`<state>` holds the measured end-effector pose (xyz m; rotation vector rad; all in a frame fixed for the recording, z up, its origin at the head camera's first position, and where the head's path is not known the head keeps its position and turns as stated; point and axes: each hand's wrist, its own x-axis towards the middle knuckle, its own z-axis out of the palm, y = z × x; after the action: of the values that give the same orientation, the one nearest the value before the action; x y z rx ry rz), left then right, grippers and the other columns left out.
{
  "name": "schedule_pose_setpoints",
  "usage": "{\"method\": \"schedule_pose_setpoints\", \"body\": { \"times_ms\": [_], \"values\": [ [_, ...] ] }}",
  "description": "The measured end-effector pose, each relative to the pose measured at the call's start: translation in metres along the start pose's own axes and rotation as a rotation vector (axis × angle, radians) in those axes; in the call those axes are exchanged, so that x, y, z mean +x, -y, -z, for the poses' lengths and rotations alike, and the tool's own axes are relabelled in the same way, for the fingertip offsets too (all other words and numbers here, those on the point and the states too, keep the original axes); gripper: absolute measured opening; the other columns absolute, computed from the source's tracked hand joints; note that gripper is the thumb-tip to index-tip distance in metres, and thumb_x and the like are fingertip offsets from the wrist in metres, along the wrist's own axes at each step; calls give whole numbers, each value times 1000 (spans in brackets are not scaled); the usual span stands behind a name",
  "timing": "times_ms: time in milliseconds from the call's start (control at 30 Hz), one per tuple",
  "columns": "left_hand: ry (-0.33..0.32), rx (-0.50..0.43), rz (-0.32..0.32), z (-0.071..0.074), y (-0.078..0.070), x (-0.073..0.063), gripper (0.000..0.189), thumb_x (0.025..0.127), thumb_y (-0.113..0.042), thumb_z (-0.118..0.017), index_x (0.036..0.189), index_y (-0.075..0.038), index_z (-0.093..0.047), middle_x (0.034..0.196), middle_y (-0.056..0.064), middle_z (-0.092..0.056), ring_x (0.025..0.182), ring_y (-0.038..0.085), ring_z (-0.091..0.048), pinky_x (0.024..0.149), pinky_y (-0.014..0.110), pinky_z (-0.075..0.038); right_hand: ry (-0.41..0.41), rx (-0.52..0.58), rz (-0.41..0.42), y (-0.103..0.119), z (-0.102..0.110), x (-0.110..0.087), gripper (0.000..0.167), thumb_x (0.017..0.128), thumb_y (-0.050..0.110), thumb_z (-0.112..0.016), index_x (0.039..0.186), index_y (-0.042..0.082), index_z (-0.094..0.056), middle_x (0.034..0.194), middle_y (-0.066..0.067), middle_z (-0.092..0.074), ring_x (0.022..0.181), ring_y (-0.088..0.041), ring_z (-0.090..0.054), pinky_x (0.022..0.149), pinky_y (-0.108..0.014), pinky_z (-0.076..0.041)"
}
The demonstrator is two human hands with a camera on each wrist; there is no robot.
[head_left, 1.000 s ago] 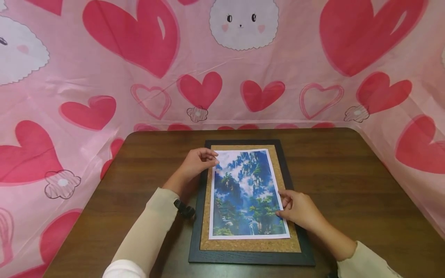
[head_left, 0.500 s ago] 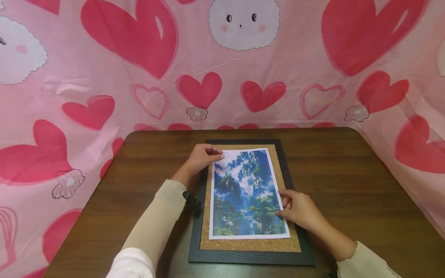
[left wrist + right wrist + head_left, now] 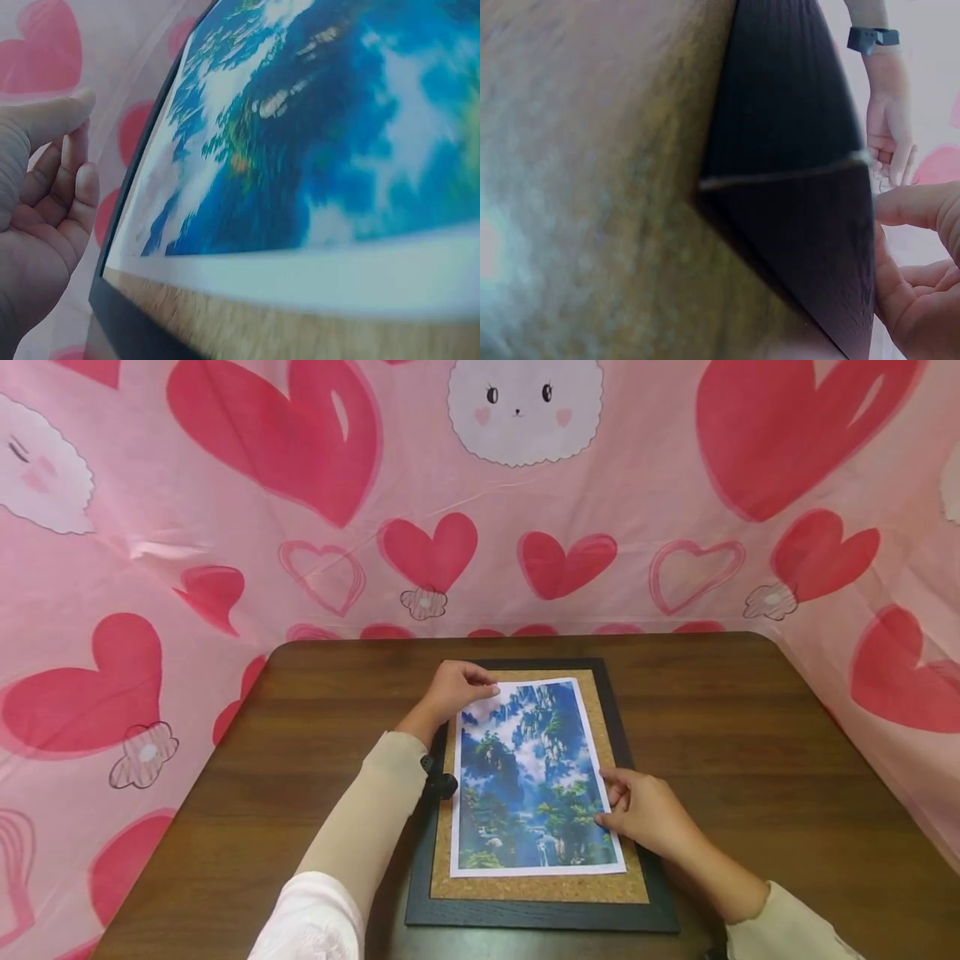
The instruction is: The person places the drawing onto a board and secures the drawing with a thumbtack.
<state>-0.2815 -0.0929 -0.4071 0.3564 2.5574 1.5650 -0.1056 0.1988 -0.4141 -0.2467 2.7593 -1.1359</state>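
A printed landscape picture [image 3: 528, 777] with a white border, showing blue mountains and green trees, lies on a cork board [image 3: 551, 888] with a black frame [image 3: 540, 913]. My left hand [image 3: 455, 689] is over the picture's top left corner, fingers loosely bent. Nothing shows between its thumb and fingers, and whether it touches the paper cannot be told. At the picture's right edge, my right hand [image 3: 651, 810] rests its thumb and forefinger on the paper, their tips apart. The left wrist view has the picture's bordered corner beside the loosely curled fingers [image 3: 86, 184].
The framed board lies on a dark brown wooden table [image 3: 750, 727]. Behind and at both sides hangs a pink cloth [image 3: 637, 493] printed with hearts. A black strap device [image 3: 444, 785] on my left wrist hangs over the frame's left side.
My left hand has moved right and slightly farther away, along the picture's top left corner. The right hand and the picture stay in place.
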Motion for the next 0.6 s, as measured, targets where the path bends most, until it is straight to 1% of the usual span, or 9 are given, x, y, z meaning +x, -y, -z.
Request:
{"method": "schedule_pose_setpoints", "body": {
  "times_ms": [100,233,367,500,600],
  "values": [
    [-17,-19,33,-6,3,5,23,84,-17,-78,104,-5,-76,90,2,-72,83,20,-65,76,30,-56,-2,-7,-4,0,-1,1,62,72,6,-84,126,-10,-57,77,-1,-55,61,-14,-51,51,-26,-44],
    [-32,-31,48,-14,10,9,21,85,-17,-77,103,-7,-77,91,1,-72,86,18,-66,77,30,-56,-12,-15,5,-1,-2,1,62,71,6,-84,125,-11,-57,76,-1,-55,61,-14,-51,51,-26,-44],
    [-32,-1,37,-21,14,12,17,86,-17,-77,100,-9,-77,91,1,-71,87,17,-65,77,30,-55,-18,-17,11,-2,-4,2,63,71,6,-84,125,-11,-57,76,0,-55,61,-14,-51,50,-26,-44],
    [-48,62,29,-26,13,16,13,86,-18,-76,97,-12,-78,90,-1,-70,87,17,-63,78,28,-55,-17,-11,1,-2,-5,2,64,72,6,-84,126,-11,-57,77,-1,-55,60,-14,-51,49,-26,-45],
    [-69,116,16,-30,12,18,12,86,-18,-76,96,-11,-78,90,0,-70,87,18,-63,79,30,-55,-12,-4,-7,-2,-5,2,64,72,6,-84,127,-11,-56,77,-1,-55,60,-14,-52,49,-26,-45]
  ]
}}
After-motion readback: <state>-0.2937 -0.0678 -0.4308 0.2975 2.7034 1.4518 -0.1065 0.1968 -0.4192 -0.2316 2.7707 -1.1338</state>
